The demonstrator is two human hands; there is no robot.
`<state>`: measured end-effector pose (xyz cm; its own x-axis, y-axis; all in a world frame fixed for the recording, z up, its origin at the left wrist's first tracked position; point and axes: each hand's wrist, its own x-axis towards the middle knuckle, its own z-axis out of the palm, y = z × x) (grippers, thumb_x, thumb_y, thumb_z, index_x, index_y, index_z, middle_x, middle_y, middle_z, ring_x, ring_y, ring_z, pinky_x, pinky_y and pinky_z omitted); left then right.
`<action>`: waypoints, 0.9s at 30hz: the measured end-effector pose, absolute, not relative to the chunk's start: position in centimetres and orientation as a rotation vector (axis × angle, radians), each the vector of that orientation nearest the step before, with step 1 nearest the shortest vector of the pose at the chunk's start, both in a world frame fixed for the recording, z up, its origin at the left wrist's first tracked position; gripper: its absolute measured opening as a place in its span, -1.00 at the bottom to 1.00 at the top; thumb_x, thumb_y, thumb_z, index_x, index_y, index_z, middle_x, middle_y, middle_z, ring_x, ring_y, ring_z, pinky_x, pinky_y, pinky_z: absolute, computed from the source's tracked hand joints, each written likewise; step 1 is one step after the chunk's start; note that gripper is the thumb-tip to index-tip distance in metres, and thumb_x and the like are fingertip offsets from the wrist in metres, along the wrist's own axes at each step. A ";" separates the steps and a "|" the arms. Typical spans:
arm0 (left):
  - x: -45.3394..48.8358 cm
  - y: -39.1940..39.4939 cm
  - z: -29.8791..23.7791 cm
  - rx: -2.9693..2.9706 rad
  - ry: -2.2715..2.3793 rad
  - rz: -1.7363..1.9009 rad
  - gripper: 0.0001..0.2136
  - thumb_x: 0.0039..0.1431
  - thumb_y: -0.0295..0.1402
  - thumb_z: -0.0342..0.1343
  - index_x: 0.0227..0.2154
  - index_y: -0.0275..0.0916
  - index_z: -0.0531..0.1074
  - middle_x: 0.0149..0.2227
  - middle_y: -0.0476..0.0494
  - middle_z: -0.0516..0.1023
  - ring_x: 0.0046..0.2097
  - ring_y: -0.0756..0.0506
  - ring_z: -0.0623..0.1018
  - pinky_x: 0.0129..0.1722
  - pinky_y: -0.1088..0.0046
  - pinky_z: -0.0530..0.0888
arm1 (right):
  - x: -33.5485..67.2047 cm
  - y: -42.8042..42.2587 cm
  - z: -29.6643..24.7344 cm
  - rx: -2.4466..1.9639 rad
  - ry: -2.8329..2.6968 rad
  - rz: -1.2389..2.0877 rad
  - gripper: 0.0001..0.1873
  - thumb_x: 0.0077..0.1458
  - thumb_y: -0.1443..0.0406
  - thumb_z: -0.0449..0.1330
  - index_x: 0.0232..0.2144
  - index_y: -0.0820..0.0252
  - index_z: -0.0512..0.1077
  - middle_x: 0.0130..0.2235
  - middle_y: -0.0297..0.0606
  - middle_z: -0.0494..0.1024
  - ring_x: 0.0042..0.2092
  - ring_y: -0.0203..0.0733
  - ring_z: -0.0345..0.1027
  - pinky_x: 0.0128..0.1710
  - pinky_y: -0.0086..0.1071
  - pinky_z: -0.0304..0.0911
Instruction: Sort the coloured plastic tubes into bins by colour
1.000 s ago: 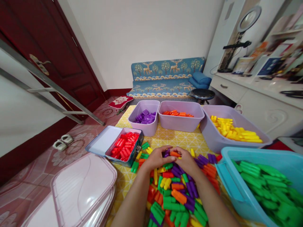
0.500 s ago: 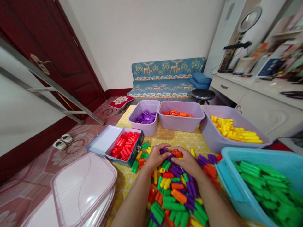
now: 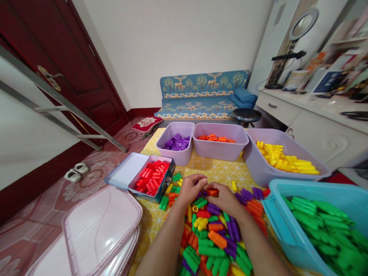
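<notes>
My left hand (image 3: 192, 189) is over the far part of a mixed pile of plastic tube-shaped blocks (image 3: 205, 222). Its thumb and fingers are curled together, and what lies inside them is hidden. Close beside it, my right hand (image 3: 223, 197) has its fingers bent round an orange tube block (image 3: 212, 192). Dark purple bits show between the two hands, partly covered. Green, yellow, red, orange and purple blocks lie loose beneath my wrists and forearms.
Lilac bins hold purple (image 3: 177, 142), orange (image 3: 217, 138) and yellow blocks (image 3: 283, 159) along the far side. A turquoise bin (image 3: 283, 226) of green blocks stands right. A hinged box (image 3: 165, 188) with red blocks is left, near stacked lids (image 3: 100, 226).
Both hands have shifted slightly within the pile. The purple block seen at my left fingertips is now mostly hidden, and the orange block sits lower under my right fingers.
</notes>
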<state>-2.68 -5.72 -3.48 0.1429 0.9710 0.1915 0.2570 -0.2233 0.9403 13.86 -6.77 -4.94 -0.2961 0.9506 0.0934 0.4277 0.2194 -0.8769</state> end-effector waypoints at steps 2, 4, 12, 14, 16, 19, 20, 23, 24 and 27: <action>-2.7 -5.8 -3.4 1.614 1.194 1.112 -0.69 0.17 -0.18 0.05 -0.24 -0.30 0.55 -0.27 -0.18 0.62 -0.21 -0.12 0.57 -0.18 0.42 0.46 | 13.8 -6.7 -5.0 -1.303 -1.745 0.983 -0.83 -0.10 0.33 0.19 -0.36 0.16 0.50 -0.31 -0.28 0.58 -0.24 -0.12 0.44 -0.17 -0.26 0.31; -2.7 -5.8 -3.4 1.630 1.194 1.105 -0.68 0.16 -0.16 0.06 -0.23 -0.29 0.55 -0.23 -0.18 0.62 -0.18 -0.13 0.56 -0.16 0.42 0.46 | 13.9 -6.5 -5.1 -1.290 -1.640 0.989 -0.85 -0.05 0.29 0.18 -0.36 0.16 0.48 -0.34 -0.29 0.56 -0.28 -0.15 0.43 -0.22 -0.30 0.32; -2.8 -5.7 -4.1 1.753 1.187 0.985 -0.77 0.05 -0.23 0.20 -0.29 -0.26 0.58 -0.39 -0.10 0.60 -0.38 -0.06 0.50 -0.34 0.47 0.42 | 14.1 -6.5 -4.7 -1.272 -1.438 0.931 -0.75 -0.01 0.12 0.21 -0.36 0.18 0.43 -0.37 -0.26 0.52 -0.31 -0.15 0.39 -0.27 -0.33 0.30; -2.9 -5.6 -4.1 1.768 1.201 1.007 -0.82 0.07 -0.30 0.18 -0.31 -0.25 0.59 -0.41 -0.11 0.58 -0.38 -0.06 0.50 -0.33 0.45 0.42 | 14.2 -6.4 -5.0 -1.282 -1.443 0.903 -0.72 0.02 0.08 0.19 -0.35 0.18 0.43 -0.34 -0.24 0.52 -0.28 -0.14 0.39 -0.23 -0.31 0.29; -3.0 -5.6 -3.5 1.837 1.225 1.088 -0.85 0.04 -0.35 0.21 -0.32 -0.22 0.60 -0.34 -0.13 0.58 -0.27 -0.09 0.51 -0.20 0.41 0.42 | 14.3 -6.2 -5.5 -1.278 -1.448 0.895 -0.69 0.05 0.06 0.16 -0.33 0.18 0.44 -0.32 -0.23 0.53 -0.24 -0.12 0.39 -0.19 -0.29 0.29; -3.2 -5.6 -2.0 1.924 1.296 1.266 -0.86 0.02 -0.37 0.23 -0.31 -0.16 0.60 -0.26 -0.14 0.52 -0.15 -0.12 0.48 -0.10 0.39 0.39 | 14.5 -6.0 -6.2 -1.269 -1.454 0.931 -0.67 0.08 0.05 0.13 -0.29 0.17 0.45 -0.29 -0.22 0.55 -0.23 -0.11 0.41 -0.18 -0.27 0.29; -3.3 -5.6 -1.4 1.912 1.334 1.326 -0.85 0.03 -0.36 0.22 -0.30 -0.16 0.60 -0.27 -0.14 0.50 -0.18 -0.10 0.47 -0.15 0.41 0.40 | 14.5 -5.9 -6.3 -1.268 -1.461 0.935 -0.68 0.09 0.06 0.13 -0.29 0.17 0.45 -0.28 -0.22 0.55 -0.23 -0.11 0.41 -0.17 -0.27 0.29; -3.9 -5.1 0.3 1.768 1.399 1.496 -0.82 0.08 -0.32 0.17 -0.25 -0.19 0.57 -0.40 -0.07 0.46 -0.38 0.00 0.42 -0.36 0.52 0.37 | 14.3 -5.9 -6.4 -1.276 -1.504 0.903 -0.73 0.09 0.10 0.13 -0.30 0.16 0.45 -0.27 -0.22 0.56 -0.19 -0.10 0.41 -0.13 -0.25 0.28; -4.2 -4.7 0.8 1.709 1.390 1.551 -0.80 0.09 -0.31 0.16 -0.24 -0.21 0.56 -0.44 -0.05 0.44 -0.42 0.02 0.40 -0.41 0.54 0.35 | 14.3 -6.0 -6.4 -1.281 -1.521 0.889 -0.74 0.09 0.11 0.13 -0.31 0.16 0.45 -0.26 -0.22 0.56 -0.19 -0.10 0.41 -0.12 -0.25 0.27; -5.4 -2.6 2.3 1.595 1.389 1.720 -0.78 0.06 -0.30 0.17 -0.23 -0.26 0.53 -0.49 -0.02 0.42 -0.48 0.04 0.37 -0.44 0.56 0.33 | 14.2 -6.1 -6.3 -1.302 -1.556 0.865 -0.76 0.10 0.13 0.12 -0.31 0.16 0.46 -0.27 -0.23 0.55 -0.19 -0.12 0.41 -0.12 -0.26 0.26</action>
<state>-5.37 -2.57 2.33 -0.2594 0.8256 0.5011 0.3158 -0.4178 0.8519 14.15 -6.07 -6.30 -0.0381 0.9792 0.1994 0.3479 0.2001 -0.9159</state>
